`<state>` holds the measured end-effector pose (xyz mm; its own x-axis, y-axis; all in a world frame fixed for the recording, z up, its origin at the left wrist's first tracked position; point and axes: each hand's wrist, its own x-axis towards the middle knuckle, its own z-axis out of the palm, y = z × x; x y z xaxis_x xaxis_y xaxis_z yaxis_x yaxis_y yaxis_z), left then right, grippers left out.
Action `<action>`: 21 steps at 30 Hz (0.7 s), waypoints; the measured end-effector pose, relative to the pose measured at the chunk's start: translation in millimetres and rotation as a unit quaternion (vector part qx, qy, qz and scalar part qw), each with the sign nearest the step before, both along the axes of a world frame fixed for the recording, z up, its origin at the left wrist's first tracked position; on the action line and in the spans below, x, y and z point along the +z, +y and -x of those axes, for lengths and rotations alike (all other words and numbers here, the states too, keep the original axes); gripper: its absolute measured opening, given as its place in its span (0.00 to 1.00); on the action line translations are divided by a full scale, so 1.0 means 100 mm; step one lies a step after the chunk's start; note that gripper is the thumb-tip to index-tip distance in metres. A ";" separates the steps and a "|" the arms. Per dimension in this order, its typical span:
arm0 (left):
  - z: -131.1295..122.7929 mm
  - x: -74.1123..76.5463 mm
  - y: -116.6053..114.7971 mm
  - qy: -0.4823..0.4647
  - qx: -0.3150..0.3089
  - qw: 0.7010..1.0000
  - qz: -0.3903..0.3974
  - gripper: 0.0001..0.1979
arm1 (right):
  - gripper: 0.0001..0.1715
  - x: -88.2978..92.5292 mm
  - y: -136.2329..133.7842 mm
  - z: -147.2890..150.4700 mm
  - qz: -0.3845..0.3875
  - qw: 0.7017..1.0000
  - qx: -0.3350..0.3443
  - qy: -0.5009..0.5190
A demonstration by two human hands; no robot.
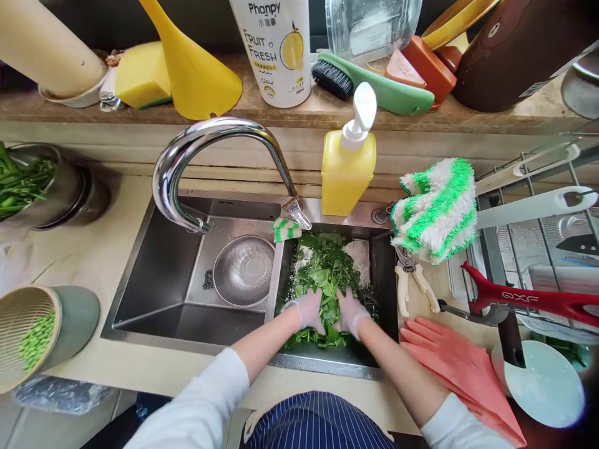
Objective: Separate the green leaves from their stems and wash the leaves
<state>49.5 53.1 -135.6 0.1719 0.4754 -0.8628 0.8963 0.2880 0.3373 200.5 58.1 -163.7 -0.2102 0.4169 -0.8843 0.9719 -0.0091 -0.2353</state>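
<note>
Both of my hands wear thin clear gloves and reach into the right-hand basin of the steel sink (322, 368). Leafy greens (327, 274) float in water there. My left hand (307, 310) rests on the left side of the leaves, fingers spread and thumb apart. On the opposite side, my right hand (350, 313) touches the greens with its fingers also apart. Leaves lie between the two hands, and some fingertips are partly hidden among them.
A chrome faucet (224, 126) arches over the left basin, which holds a mesh strainer (246, 270). Behind the sink stands a yellow pump bottle (349, 171). Pink rubber gloves (461, 365) and pliers (412, 280) lie right. A basket with green beans (37, 340) is left.
</note>
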 end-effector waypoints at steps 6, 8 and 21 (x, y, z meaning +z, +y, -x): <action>-0.01 0.10 -0.28 0.016 -0.011 1.000 -0.019 0.20 | 0.24 0.19 0.06 -0.19 -0.046 0.998 -0.004 0.049; 0.08 0.14 -0.25 0.017 -0.014 0.999 -0.031 0.20 | 0.25 0.22 0.12 -0.27 -0.110 0.992 -0.067 -0.010; 0.06 0.15 0.50 0.129 -0.043 0.981 -0.136 0.22 | 0.52 0.34 1.30 0.30 -0.195 0.977 0.080 0.044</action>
